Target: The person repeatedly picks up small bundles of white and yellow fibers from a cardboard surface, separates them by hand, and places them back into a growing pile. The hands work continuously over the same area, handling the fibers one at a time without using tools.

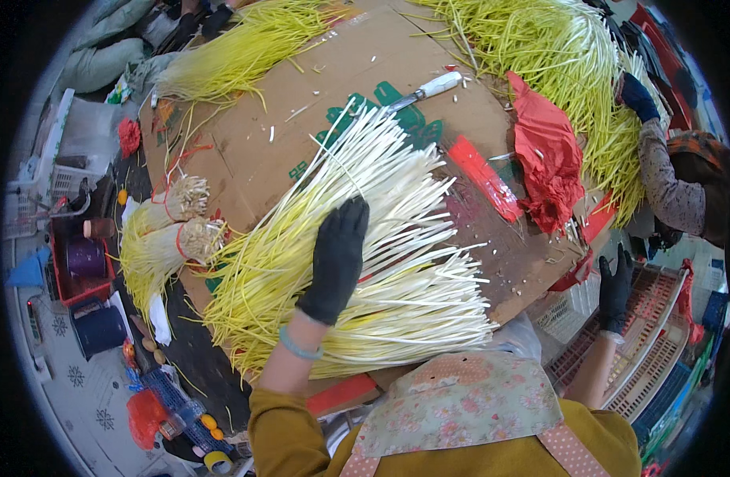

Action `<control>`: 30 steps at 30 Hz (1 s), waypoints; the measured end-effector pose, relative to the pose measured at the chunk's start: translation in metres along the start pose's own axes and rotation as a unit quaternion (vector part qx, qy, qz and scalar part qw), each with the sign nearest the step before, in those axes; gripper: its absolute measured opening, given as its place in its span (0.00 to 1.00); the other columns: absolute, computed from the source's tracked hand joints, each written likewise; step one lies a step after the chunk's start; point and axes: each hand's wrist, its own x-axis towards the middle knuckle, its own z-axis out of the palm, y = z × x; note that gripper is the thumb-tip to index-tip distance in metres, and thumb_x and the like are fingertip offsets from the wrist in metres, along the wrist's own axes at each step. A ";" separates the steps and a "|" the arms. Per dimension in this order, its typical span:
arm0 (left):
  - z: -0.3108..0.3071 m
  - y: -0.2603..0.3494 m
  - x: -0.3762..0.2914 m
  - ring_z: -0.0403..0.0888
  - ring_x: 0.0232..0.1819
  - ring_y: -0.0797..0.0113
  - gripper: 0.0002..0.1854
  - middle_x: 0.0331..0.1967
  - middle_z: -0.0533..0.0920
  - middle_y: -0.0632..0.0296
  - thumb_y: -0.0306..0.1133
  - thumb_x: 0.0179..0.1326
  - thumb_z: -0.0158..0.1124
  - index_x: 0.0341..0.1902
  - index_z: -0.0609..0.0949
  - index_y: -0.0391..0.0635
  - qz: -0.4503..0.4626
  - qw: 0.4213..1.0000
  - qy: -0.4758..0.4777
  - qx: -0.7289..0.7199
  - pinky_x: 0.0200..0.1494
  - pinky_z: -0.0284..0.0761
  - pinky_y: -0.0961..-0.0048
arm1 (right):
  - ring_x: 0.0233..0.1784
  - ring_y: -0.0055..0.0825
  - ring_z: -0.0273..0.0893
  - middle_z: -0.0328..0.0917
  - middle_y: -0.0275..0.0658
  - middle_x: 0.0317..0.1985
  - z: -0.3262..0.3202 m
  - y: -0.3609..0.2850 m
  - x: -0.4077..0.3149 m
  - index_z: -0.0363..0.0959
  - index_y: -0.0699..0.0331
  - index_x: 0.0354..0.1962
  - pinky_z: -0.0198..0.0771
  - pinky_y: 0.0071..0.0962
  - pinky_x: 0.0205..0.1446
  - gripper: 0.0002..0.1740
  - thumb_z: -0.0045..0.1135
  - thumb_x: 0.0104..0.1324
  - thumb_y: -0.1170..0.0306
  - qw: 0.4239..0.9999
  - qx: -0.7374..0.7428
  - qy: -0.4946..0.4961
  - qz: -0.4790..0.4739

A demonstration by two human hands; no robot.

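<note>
My left hand, in a black glove, lies flat with fingers stretched over a wide spread of yellow chives. The pale stalk ends point right and the yellow leaves point left. Off the table's right side, my gloved right hand is raised with fingers apart and nothing in it, near stacked plastic crates. Beyond the chives lies a knife with a white handle; its blade tip is partly hidden by stalks. Two tied bundles of chives rest at the left edge.
Cardboard covers the table. Red plastic film and a strip of red tape lie at right. More chives are heaped at the far right, where another person's gloved hand touches them. Another chive pile lies far left.
</note>
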 end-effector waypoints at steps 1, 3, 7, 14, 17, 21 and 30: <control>-0.001 0.001 -0.011 0.67 0.61 0.56 0.22 0.58 0.72 0.54 0.19 0.56 0.48 0.56 0.75 0.41 -0.012 0.995 -0.047 -0.082 0.64 0.61 0.63 | 0.70 0.43 0.54 0.58 0.50 0.65 0.004 -0.007 -0.003 0.62 0.63 0.61 0.51 0.37 0.70 0.31 0.56 0.63 0.61 0.999 0.052 0.006 -0.007; -0.011 0.006 -0.037 0.68 0.61 0.58 0.25 0.58 0.72 0.54 0.23 0.54 0.49 0.59 0.72 0.41 0.067 0.991 -0.084 -0.085 0.63 0.61 0.62 | 0.69 0.43 0.54 0.58 0.49 0.65 0.007 -0.033 -0.002 0.62 0.62 0.61 0.51 0.36 0.69 0.31 0.57 0.63 0.62 0.988 0.151 0.020 -0.023; -0.029 0.017 -0.059 0.68 0.60 0.59 0.25 0.57 0.73 0.55 0.25 0.53 0.51 0.58 0.74 0.44 0.102 0.986 -0.125 -0.036 0.63 0.61 0.62 | 0.68 0.36 0.58 0.63 0.44 0.62 0.014 -0.122 0.018 0.64 0.62 0.60 0.52 0.33 0.69 0.29 0.58 0.62 0.70 0.970 0.194 0.070 -0.127; -0.038 0.026 -0.023 0.74 0.51 0.59 0.24 0.47 0.78 0.58 0.25 0.45 0.56 0.51 0.79 0.47 0.171 0.977 -0.102 -0.076 0.59 0.65 0.60 | 0.54 0.37 0.71 0.76 0.42 0.47 0.012 -0.286 0.038 0.77 0.61 0.45 0.66 0.31 0.57 0.18 0.58 0.56 0.80 0.838 0.362 -0.029 -0.407; -0.028 0.028 -0.012 0.75 0.49 0.59 0.21 0.43 0.79 0.58 0.26 0.44 0.58 0.46 0.81 0.46 0.236 0.958 -0.120 -0.108 0.58 0.67 0.59 | 0.50 0.41 0.71 0.77 0.41 0.43 0.033 -0.348 0.059 0.79 0.58 0.40 0.66 0.36 0.52 0.15 0.62 0.52 0.74 0.804 0.320 -0.039 -0.499; -0.046 0.007 -0.014 0.76 0.44 0.57 0.17 0.39 0.80 0.58 0.25 0.39 0.62 0.38 0.81 0.46 0.201 0.944 -0.233 -0.120 0.53 0.68 0.59 | 0.43 0.40 0.72 0.77 0.40 0.37 0.049 -0.376 0.072 0.79 0.57 0.34 0.65 0.36 0.47 0.11 0.63 0.50 0.70 0.819 0.143 -0.111 -0.545; -0.069 -0.022 0.023 0.72 0.53 0.56 0.21 0.52 0.76 0.56 0.26 0.52 0.66 0.52 0.78 0.46 -0.061 0.977 0.045 -0.201 0.56 0.66 0.65 | 0.28 0.31 0.77 0.80 0.42 0.28 0.023 -0.382 0.083 0.78 0.66 0.31 0.71 0.29 0.35 0.11 0.54 0.63 0.66 0.700 0.402 -0.334 -0.487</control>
